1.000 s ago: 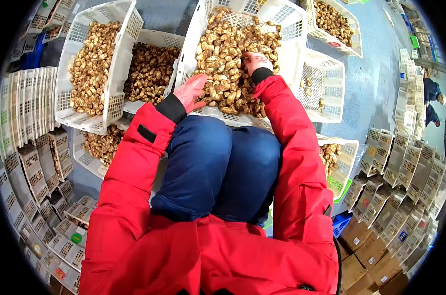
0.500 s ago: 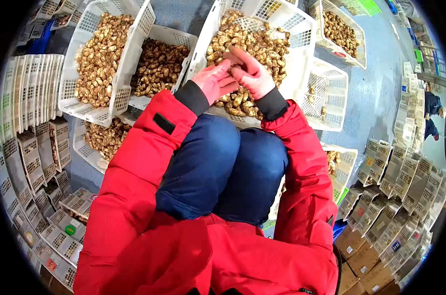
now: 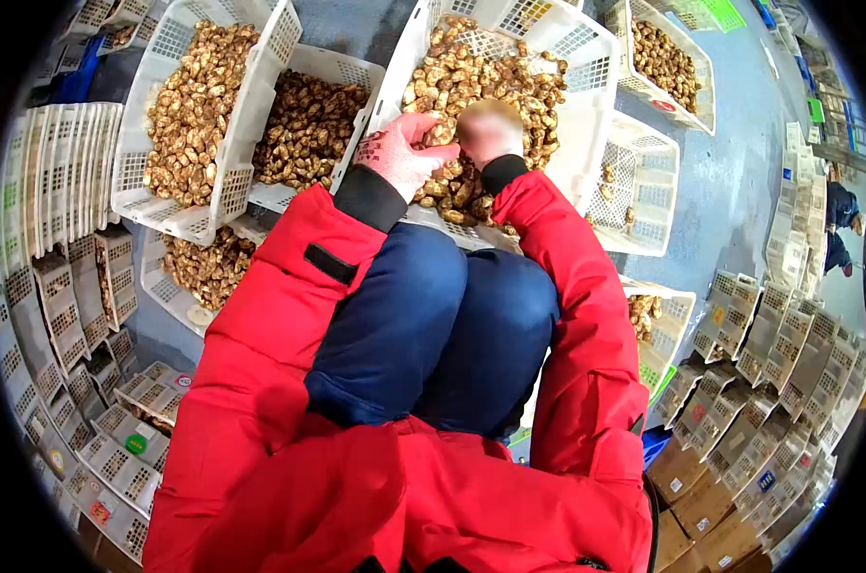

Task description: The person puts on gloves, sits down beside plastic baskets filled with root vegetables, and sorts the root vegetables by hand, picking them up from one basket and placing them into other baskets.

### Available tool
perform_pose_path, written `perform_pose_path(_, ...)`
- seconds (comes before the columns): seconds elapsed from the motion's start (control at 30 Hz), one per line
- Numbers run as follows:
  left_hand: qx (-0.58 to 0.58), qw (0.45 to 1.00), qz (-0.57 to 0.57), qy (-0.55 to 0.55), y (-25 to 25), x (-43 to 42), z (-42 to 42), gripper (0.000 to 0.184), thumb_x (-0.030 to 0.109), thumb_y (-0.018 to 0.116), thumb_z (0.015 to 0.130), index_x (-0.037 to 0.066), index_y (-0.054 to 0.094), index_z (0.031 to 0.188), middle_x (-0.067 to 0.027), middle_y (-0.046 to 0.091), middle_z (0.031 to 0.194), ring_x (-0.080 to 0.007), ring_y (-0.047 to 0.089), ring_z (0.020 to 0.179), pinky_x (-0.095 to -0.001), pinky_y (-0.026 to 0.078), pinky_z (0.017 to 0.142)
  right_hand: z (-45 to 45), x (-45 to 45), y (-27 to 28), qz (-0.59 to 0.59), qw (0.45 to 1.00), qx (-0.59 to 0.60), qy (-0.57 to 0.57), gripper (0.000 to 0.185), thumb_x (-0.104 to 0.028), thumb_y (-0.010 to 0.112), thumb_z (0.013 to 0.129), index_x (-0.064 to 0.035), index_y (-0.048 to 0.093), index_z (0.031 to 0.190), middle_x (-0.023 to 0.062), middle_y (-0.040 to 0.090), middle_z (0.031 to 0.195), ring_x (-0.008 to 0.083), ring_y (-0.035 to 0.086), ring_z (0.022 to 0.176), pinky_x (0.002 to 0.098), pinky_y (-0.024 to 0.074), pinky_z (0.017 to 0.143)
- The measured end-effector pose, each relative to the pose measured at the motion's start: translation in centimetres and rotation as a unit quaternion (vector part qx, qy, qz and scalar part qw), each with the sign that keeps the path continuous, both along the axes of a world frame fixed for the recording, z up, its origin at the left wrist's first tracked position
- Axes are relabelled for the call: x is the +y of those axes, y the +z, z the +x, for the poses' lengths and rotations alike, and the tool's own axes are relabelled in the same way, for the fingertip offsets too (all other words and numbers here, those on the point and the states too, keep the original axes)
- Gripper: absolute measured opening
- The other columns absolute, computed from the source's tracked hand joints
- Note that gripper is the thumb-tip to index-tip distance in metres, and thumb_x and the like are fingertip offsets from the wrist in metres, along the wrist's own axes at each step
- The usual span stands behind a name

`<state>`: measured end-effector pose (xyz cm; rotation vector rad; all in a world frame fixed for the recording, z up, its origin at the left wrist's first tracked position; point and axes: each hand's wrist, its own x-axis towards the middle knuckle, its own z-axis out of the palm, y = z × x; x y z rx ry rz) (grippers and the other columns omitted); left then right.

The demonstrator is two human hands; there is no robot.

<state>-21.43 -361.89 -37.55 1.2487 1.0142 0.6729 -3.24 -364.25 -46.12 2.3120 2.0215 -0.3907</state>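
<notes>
In front of my knees a white plastic crate [image 3: 586, 95] tilts toward me, holding many knobbly brown-and-cream tubers [image 3: 481, 72]. My left hand [image 3: 400, 156] wears a pale pinkish glove and is over the crate's near left side. Its thumb and fingers are spread apart around tubers at the pile's edge, with no firm grip visible. My right hand [image 3: 490, 134] reaches down to the pile just right of it. That hand is blurred, so its fingers, and anything in them, cannot be made out.
On the left stand a crate of tubers [image 3: 199, 115] and one with darker tubers [image 3: 311, 129]. A crate with a few pieces [image 3: 643, 181] is at right, a fuller one [image 3: 664, 67] beyond it. Stacked crates [image 3: 61, 181] line the left; cardboard boxes [image 3: 705, 511] lie lower right.
My hands were together above the pile, fingers nearly touching. They have come apart: the right has turned and dropped to the tubers, while the left has opened and shifted slightly left.
</notes>
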Motion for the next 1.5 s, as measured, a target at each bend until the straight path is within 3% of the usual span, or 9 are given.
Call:
perform_pose_path(0.33, 0.216, 0.945, 0.244, -0.022, 1.5, 0.5, -1.0, 0.039, 0.019, 0.08, 0.063, 0.0, 0.055, 0.087, -0.0059, 0.057, 0.077, -0.013, 0.053, 0.067, -0.0265, 0.045, 0.061, 0.2, -0.1, 0.5, 0.008, 0.998, 0.053, -0.041, 0.03, -0.038, 0.064, 0.072, -0.018, 0.061, 0.095, 0.0104, 0.061, 0.093, 0.0279, 0.059, 0.086, 0.0392, 0.0478, 0.073)
perform_pose_path(0.47, 0.221, 0.955, 0.191, -0.044, 1.4, 0.6, -1.0, 0.039, 0.015, 0.078, 0.065, -0.001, 0.054, 0.09, -0.0056, 0.057, 0.079, -0.0125, 0.053, 0.068, -0.0254, 0.045, 0.063, -0.3, 0.2, 0.8, -0.022, 0.999, 0.017, -0.033, 0.033, -0.041, 0.061, 0.074, -0.0166, 0.061, 0.095, 0.0094, 0.062, 0.094, 0.026, 0.059, 0.089, 0.0391, 0.0466, 0.076)
perform_pose_path(0.6, -0.028, 0.999, 0.005, -0.023, -1.1, 0.2, -1.8, 0.039, 0.0, 0.066, 0.075, -0.005, 0.047, 0.109, -0.006, 0.056, 0.092, -0.0112, 0.055, 0.081, -0.0231, 0.044, 0.07, 0.8, 0.4, 0.2, -0.04, 0.991, 0.11, -0.06, 0.028, -0.026, 0.055, 0.083, -0.012, 0.059, 0.106, 0.0085, 0.062, 0.1, 0.0248, 0.061, 0.085, 0.0351, 0.0482, 0.072)
perform_pose_path(0.7, -0.099, 0.973, -0.206, 0.003, 0.6, 0.2, -5.6, 0.039, 0.008, 0.056, 0.084, 0.002, 0.044, 0.12, -0.0094, 0.059, 0.103, -0.0138, 0.057, 0.083, -0.0238, 0.047, 0.071, 2.2, -1.4, -0.6, 0.041, 0.664, 0.692, -0.279, 0.031, -0.011, 0.051, 0.086, -0.0045, 0.052, 0.117, 0.0078, 0.061, 0.101, 0.0186, 0.061, 0.084, 0.0276, 0.0483, 0.069)
perform_pose_path(0.83, -0.218, 0.922, -0.32, -0.003, 1.0, 0.4, -7.5, 0.04, 0.022, 0.054, 0.088, 0.008, 0.041, 0.123, -0.0101, 0.054, 0.112, -0.0209, 0.056, 0.096, -0.0297, 0.046, 0.079, 2.1, -4.1, 4.3, 0.06, 0.498, 0.832, -0.237, 0.047, -0.01, 0.055, 0.085, 0.0016, 0.038, 0.127, 0.0097, 0.057, 0.102, 0.0185, 0.057, 0.083, 0.0311, 0.045, 0.086)
perform_pose_path(1.0, -0.259, 0.895, -0.351, -0.097, 7.0, -0.9, -4.8, 0.04, 0.023, 0.053, 0.088, 0.006, 0.042, 0.122, -0.0107, 0.049, 0.12, -0.0194, 0.052, 0.099, -0.0294, 0.045, 0.079, 1.6, -7.4, 11.8, 0.069, 0.469, 0.875, -0.099, 0.056, -0.008, 0.06, 0.081, 0.0014, 0.034, 0.13, 0.0131, 0.05, 0.12, 0.0261, 0.053, 0.106, 0.0338, 0.0423, 0.092)
perform_pose_path(1.03, -0.194, 0.924, -0.316, -0.097, 8.4, -1.4, -3.5, 0.041, 0.024, 0.054, 0.087, 0.006, 0.043, 0.121, -0.0086, 0.052, 0.117, -0.0185, 0.053, 0.098, -0.0291, 0.045, 0.077, 0.5, -8.0, 14.2, 0.096, 0.543, 0.83, -0.084, 0.052, -0.014, 0.058, 0.083, -0.0018, 0.037, 0.129, 0.0097, 0.055, 0.104, 0.0144, 0.053, 0.08, 0.027, 0.0435, 0.078)
perform_pose_path(1.23, -0.124, 0.965, -0.156, -0.17, 12.3, -5.0, -0.2, 0.037, 0.02, 0.058, 0.083, 0.008, 0.048, 0.117, -0.0026, 0.056, 0.105, -0.0127, 0.056, 0.089, -0.0258, 0.046, 0.069, -2.2, -9.1, 17.9, 0.2, 0.832, 0.512, -0.07, 0.046, -0.003, 0.059, 0.079, 0.0001, 0.045, 0.122, 0.0061, 0.059, 0.106, 0.009, 0.054, 0.088, 0.0213, 0.0451, 0.073)
perform_pose_path(1.5, -0.303, 0.913, -0.272, -0.005, 9.7, -5.8, -8.2, 0.037, 0.025, 0.056, 0.086, 0.01, 0.048, 0.118, -0.0081, 0.058, 0.109, -0.0181, 0.06, 0.087, -0.0299, 0.048, 0.073, -1.1, -8.3, 15.6, 0.177, 0.7, 0.649, -0.238, 0.044, -0.001, 0.056, 0.078, -0.002, 0.047, 0.122, 0.0067, 0.061, 0.087, 0.0115, 0.058, 0.075, 0.0237, 0.0479, 0.062)
